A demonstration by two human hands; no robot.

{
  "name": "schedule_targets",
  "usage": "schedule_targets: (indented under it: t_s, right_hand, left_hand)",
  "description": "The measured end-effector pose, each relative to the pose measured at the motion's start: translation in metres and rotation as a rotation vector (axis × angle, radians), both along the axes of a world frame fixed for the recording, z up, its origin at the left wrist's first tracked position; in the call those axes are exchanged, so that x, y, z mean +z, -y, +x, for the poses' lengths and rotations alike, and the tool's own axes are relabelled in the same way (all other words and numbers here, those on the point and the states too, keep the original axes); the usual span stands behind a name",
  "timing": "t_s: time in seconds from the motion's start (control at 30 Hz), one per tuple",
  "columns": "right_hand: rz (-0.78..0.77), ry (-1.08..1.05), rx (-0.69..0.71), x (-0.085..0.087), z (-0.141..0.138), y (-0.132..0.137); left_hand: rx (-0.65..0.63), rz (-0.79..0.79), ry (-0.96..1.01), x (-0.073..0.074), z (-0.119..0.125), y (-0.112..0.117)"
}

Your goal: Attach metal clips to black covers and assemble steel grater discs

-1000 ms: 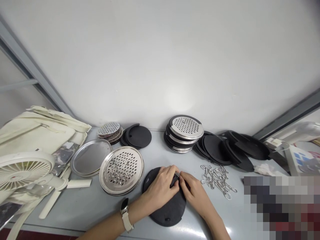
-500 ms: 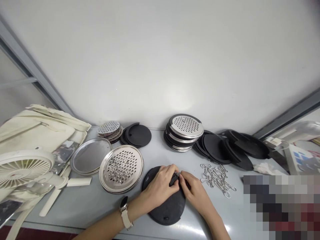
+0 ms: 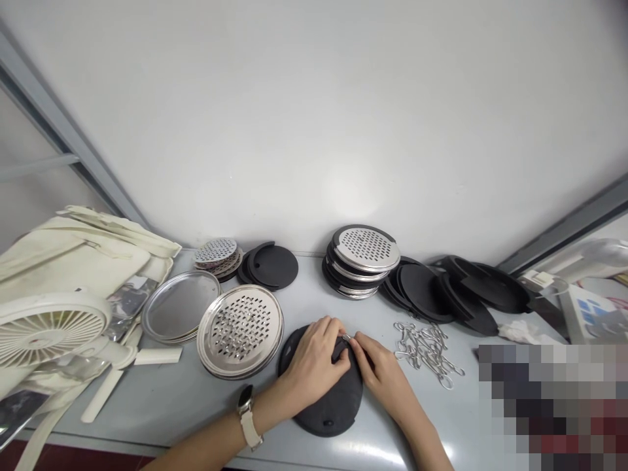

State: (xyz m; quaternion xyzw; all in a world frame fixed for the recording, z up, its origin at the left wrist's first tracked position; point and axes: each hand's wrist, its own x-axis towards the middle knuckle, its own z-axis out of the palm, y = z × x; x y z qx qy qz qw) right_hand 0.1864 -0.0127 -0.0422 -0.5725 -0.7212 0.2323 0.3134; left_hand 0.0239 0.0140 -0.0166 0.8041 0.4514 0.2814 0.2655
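A round black disc (image 3: 330, 407) lies on the table before me, a small knob near its front edge. My left hand (image 3: 318, 360), with a watch on its wrist, rests across the disc, its fingers closed around the disc's far edge. At that edge my right hand (image 3: 375, 363) pinches a small shiny wire hook (image 3: 347, 337); most of the hook is hidden by my fingers. To the right lies a pile of loose wire hooks (image 3: 424, 350).
Perforated metal grater plates (image 3: 240, 330) and plain metal plates (image 3: 182, 306) are stacked at left. Behind stands a stack of assembled round graters (image 3: 362, 258), with black discs (image 3: 426, 291) beside it. A white fan (image 3: 52, 327) and cream bag (image 3: 73, 255) occupy the far left.
The view has shifted slightly. My hands stay at the disc's far edge, and more of the shiny wire hook shows between them.
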Motion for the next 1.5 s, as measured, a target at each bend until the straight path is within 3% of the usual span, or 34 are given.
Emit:
schedule_targets:
  t_s: [0.1,0.7,1.5]
  right_hand:
    - [-0.001,0.012,0.01,-0.0004,-0.0007,-0.0011]
    - [-0.033,0.023,0.031,-0.0015,0.0007,-0.0013]
    - [0.041,0.097,0.02,-0.0059,0.0009,0.0015]
  left_hand:
    - [0.053,0.001,-0.029,-0.0032,0.0001,-0.0008]
    - [-0.008,0.113,-0.148,-0.0037,0.0004,-0.0001]
    - [-0.086,0.014,-0.061,-0.0059,-0.0035,-0.0052]
